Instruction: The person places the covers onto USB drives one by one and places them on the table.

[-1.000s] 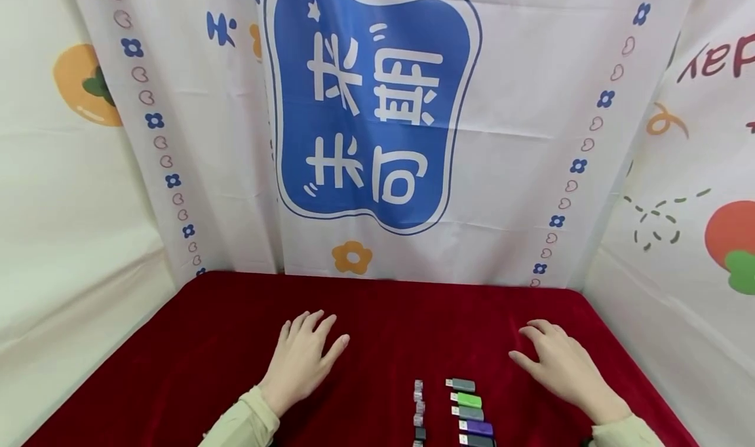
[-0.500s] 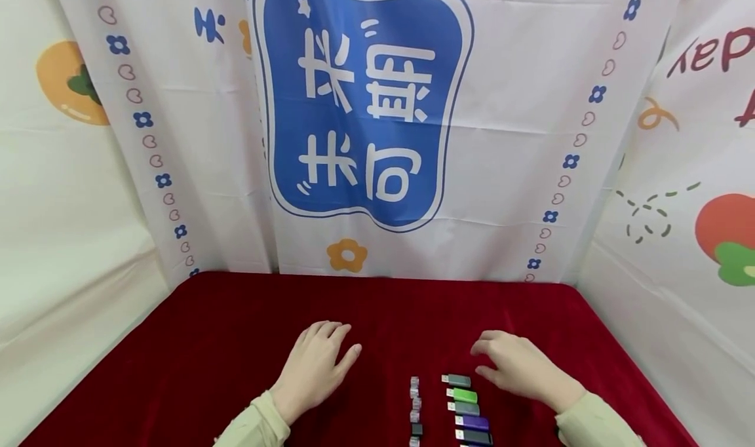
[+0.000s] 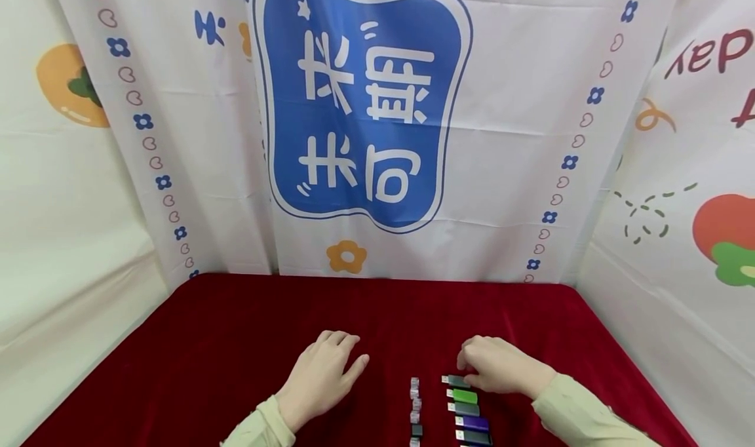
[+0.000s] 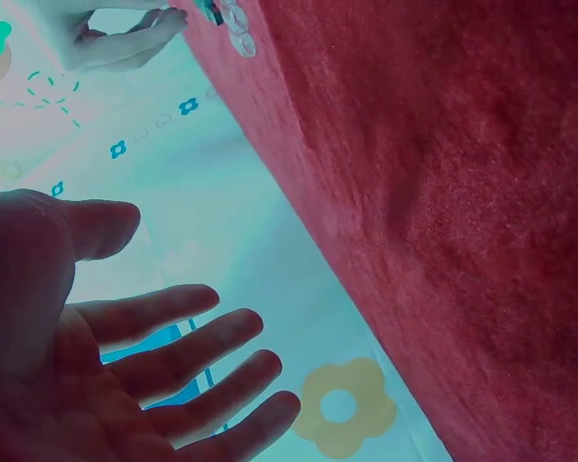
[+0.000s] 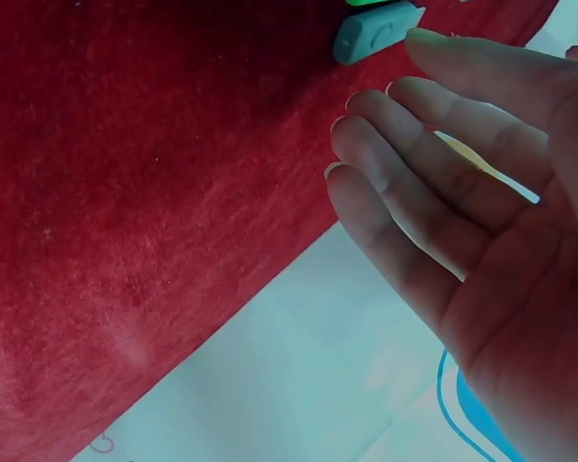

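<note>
Six USB sticks point(image 3: 474, 423) show in the head view, the last one cut by the lower edge. They lie in a row on the red cloth point(image 3: 236, 329), beside a row of small clear pieces point(image 3: 415, 404) with one black piece point(image 3: 417, 430) in it. The right hand point(image 3: 504, 365) is at the farthest one, a grey stick point(image 3: 455, 381), and hides its right end. The right wrist view shows what the head view does not: thumb point(image 5: 482, 67) and fingers point(image 5: 433, 154) stand apart, the thumb tip close to this stick; if it touches, I cannot tell. The left hand point(image 3: 323, 376) holds nothing; only the left wrist view shows its palm, with fingers spread.
</note>
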The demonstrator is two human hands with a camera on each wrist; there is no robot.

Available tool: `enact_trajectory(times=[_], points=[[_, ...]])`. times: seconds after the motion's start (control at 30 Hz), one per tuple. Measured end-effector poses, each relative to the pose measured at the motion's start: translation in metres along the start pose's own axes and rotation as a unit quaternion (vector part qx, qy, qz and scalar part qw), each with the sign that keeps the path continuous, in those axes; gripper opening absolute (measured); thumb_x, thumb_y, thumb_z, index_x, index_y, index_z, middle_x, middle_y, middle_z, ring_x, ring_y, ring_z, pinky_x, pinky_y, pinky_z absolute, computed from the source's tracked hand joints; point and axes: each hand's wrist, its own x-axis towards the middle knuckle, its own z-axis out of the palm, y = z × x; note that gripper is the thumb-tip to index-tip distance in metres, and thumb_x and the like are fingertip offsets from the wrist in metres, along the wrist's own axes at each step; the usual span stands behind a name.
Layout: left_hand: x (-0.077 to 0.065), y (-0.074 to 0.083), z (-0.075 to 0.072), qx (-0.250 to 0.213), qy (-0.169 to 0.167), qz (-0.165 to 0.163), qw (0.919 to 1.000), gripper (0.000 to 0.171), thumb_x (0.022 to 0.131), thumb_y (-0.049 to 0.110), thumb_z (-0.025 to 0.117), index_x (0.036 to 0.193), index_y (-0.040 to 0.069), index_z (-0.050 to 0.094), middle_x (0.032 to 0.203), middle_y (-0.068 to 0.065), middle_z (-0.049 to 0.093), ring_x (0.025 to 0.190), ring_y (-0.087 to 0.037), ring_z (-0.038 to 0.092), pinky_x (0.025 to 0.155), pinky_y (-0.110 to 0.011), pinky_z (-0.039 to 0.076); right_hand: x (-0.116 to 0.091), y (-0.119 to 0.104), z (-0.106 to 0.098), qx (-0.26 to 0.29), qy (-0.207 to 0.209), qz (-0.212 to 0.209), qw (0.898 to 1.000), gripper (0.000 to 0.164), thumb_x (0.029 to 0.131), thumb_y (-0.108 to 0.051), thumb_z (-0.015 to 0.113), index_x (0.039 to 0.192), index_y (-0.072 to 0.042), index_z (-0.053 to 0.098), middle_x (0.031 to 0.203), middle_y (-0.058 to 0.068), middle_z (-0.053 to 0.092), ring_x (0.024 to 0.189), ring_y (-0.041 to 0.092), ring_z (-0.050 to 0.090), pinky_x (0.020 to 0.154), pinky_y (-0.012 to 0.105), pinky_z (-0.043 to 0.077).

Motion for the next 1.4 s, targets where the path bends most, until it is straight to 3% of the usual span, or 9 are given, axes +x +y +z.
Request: enact_trajectory(times=[0.13,0.33,0.57,0.7,0.83,1.0,1.13,1.23,1.4], points=[[0.000,0.001,0.000,-0.003,-0.005,0.005,1.0000,0.033,0.096,0.030,0.063,0.112,0.002,0.069,0.108,-0.011,0.067,0.103,-0.029,0.061,0.080,-0.040,0.054,0.003,0.001,0.003,-0.005,0.004,-0.024,1.000,0.008,0.080,-0.006,0.077,0.080,-0.014,0.073,0.074,-0.011,0.058,0.065,0.002,0.047,0.058,0.024,0.047],[-0.002,0.002,0.001,0.000,-0.008,0.011,0.9999,0.031,0.095,0.029,0.064,0.111,0.002,0.070,0.107,-0.010,0.067,0.101,-0.028,0.061,0.077,-0.039,0.055,0.007,0.002,0.010,-0.041,0.013,-0.055,0.998,0.035,0.074,-0.004,0.078,0.057,-0.021,0.053,0.060,-0.014,0.038,0.054,0.003,0.033,0.047,0.022,0.032],[-0.002,0.004,0.005,-0.005,-0.014,0.017,0.9997,0.028,0.096,0.029,0.064,0.106,0.004,0.071,0.105,-0.009,0.067,0.098,-0.026,0.060,0.074,-0.037,0.055,0.015,-0.002,0.008,-0.079,-0.007,-0.060,0.995,0.042,0.073,-0.008,0.082,0.053,-0.020,0.047,0.059,-0.014,0.041,0.054,0.003,0.034,0.048,0.021,0.033],[-0.001,0.006,0.006,-0.011,-0.026,0.018,0.9994,0.029,0.097,0.030,0.062,0.104,0.003,0.071,0.105,-0.009,0.066,0.097,-0.026,0.060,0.072,-0.035,0.055,0.023,-0.007,0.004,-0.091,-0.024,-0.056,0.994,0.052,0.070,-0.003,0.082,0.051,-0.019,0.036,0.052,-0.013,0.022,0.051,0.003,0.018,0.045,0.021,0.021],[-0.001,0.008,0.006,-0.015,-0.031,0.017,0.9993,0.029,0.097,0.030,0.062,0.103,0.004,0.071,0.106,-0.009,0.066,0.097,-0.026,0.060,0.070,-0.035,0.055,0.030,-0.012,0.003,-0.112,-0.031,-0.057,0.992,0.058,0.068,0.002,0.078,0.053,-0.020,0.026,0.056,-0.010,0.009,0.053,0.007,0.008,0.045,0.023,0.013],[0.000,0.012,0.006,-0.018,-0.032,0.020,0.9991,0.029,0.097,0.030,0.062,0.103,0.004,0.072,0.106,-0.009,0.066,0.097,-0.025,0.060,0.069,-0.033,0.055,0.033,-0.016,0.006,-0.144,-0.027,-0.052,0.988,0.057,0.069,-0.008,0.083,0.052,-0.021,0.030,0.050,-0.011,0.015,0.049,0.006,0.015,0.043,0.021,0.019],[0.001,0.014,0.005,-0.019,-0.038,0.020,0.9989,0.030,0.098,0.031,0.061,0.105,0.004,0.072,0.108,-0.009,0.065,0.097,-0.025,0.060,0.068,-0.033,0.055,0.033,-0.014,0.005,-0.137,-0.027,-0.035,0.990,0.057,0.066,-0.011,0.085,0.051,-0.021,0.031,0.048,-0.011,0.016,0.049,0.006,0.016,0.042,0.022,0.019],[0.001,0.016,0.004,-0.019,-0.040,0.019,0.9988,0.030,0.098,0.031,0.061,0.105,0.004,0.072,0.109,-0.009,0.065,0.098,-0.025,0.060,0.069,-0.033,0.055,0.029,-0.010,0.004,-0.097,-0.025,-0.017,0.995,0.053,0.065,-0.008,0.082,0.051,-0.021,0.033,0.050,-0.011,0.014,0.049,0.006,0.015,0.042,0.023,0.018],[0.002,0.021,0.003,-0.015,-0.037,0.025,0.9989,0.029,0.098,0.031,0.061,0.104,0.005,0.072,0.110,-0.009,0.065,0.097,-0.024,0.060,0.070,-0.033,0.055,0.017,-0.002,-0.003,-0.007,0.009,0.020,1.000,0.031,0.067,-0.006,0.082,0.059,-0.020,0.056,0.055,-0.014,0.042,0.050,0.006,0.038,0.045,0.023,0.038]])
